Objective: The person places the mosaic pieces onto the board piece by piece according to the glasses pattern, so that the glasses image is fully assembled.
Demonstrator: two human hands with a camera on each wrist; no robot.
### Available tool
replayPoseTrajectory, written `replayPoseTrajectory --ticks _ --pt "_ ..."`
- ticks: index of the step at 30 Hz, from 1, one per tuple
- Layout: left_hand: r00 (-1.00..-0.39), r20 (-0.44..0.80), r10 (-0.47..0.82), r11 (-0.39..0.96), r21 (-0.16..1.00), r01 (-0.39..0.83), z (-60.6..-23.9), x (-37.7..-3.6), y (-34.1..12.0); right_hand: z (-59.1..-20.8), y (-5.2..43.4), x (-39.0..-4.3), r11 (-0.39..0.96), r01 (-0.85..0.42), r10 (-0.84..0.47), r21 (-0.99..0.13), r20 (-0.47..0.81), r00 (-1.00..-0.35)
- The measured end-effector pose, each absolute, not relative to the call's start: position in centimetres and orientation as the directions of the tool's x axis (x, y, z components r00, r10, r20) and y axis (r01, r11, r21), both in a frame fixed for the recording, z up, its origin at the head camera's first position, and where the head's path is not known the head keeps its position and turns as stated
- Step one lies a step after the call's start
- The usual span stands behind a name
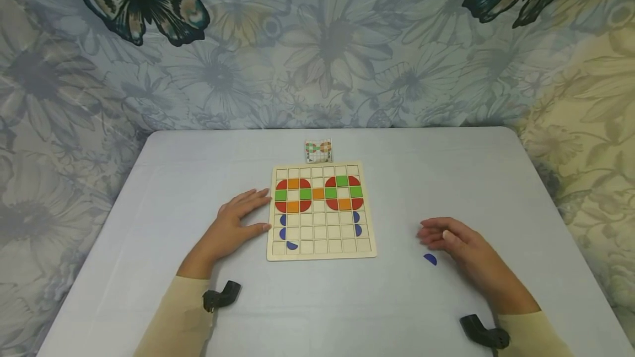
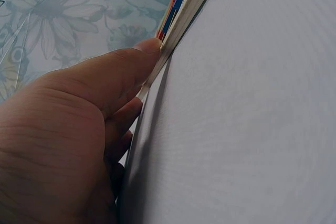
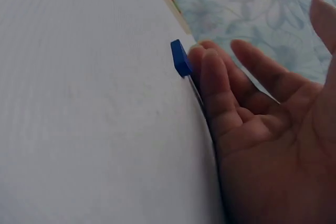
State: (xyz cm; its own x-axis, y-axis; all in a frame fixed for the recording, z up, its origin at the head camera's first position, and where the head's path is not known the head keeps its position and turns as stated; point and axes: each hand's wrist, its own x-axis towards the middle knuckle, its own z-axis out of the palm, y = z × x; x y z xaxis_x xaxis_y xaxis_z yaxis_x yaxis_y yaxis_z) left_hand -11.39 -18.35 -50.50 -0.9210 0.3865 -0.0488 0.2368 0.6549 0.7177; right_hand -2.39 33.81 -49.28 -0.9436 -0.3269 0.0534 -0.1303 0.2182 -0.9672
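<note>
A square wooden grid board (image 1: 317, 236) lies on the table, with red, orange and green pieces forming two ring shapes joined by an orange square (image 1: 318, 194). Below the rings, several blue half-circle pieces (image 1: 283, 233) sit in cells along the left and right. My left hand (image 1: 225, 233) rests at the board's left edge, fingers extended and thumb tip against the side in the left wrist view. One loose blue half-circle (image 1: 430, 259) lies on the table to the right. Just beyond it is my right hand (image 1: 456, 241), fingers loosely bent, palm turned inward, holding nothing.
A small pattern card (image 1: 318, 151) with a similar coloured design lies behind the board's top edge. The table (image 1: 198, 158) has a white cover and meets a flower-and-butterfly patterned cloth (image 1: 332, 43) at the back. Each wrist wears a black camera mount (image 1: 221, 295).
</note>
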Motion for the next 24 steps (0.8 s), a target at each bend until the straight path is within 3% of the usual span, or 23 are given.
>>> replayPoseTrajectory --ticks 7,12,17,24 --pt "-0.918 -0.040 0.394 0.642 0.727 0.243 -50.4 -11.4 -18.4 -49.2 33.8 -1.3 0.422 -0.119 -0.299 -0.899 -0.014 -0.954" --pt "-0.918 -0.037 0.394 0.641 0.728 0.246 -50.4 -11.4 -18.4 -49.3 33.8 -1.1 0.562 -0.232 -0.320 -0.794 0.051 -0.946" --pt "-0.919 -0.040 0.392 0.642 0.728 0.242 -50.5 -11.4 -18.5 -49.4 33.7 -1.1 0.630 -0.318 -0.343 -0.708 0.112 -0.932" --pt "-0.920 -0.038 0.391 0.640 0.729 0.242 -50.4 -11.3 -18.4 -49.4 34.0 -1.0 0.667 -0.330 -0.311 -0.668 0.153 -0.938"
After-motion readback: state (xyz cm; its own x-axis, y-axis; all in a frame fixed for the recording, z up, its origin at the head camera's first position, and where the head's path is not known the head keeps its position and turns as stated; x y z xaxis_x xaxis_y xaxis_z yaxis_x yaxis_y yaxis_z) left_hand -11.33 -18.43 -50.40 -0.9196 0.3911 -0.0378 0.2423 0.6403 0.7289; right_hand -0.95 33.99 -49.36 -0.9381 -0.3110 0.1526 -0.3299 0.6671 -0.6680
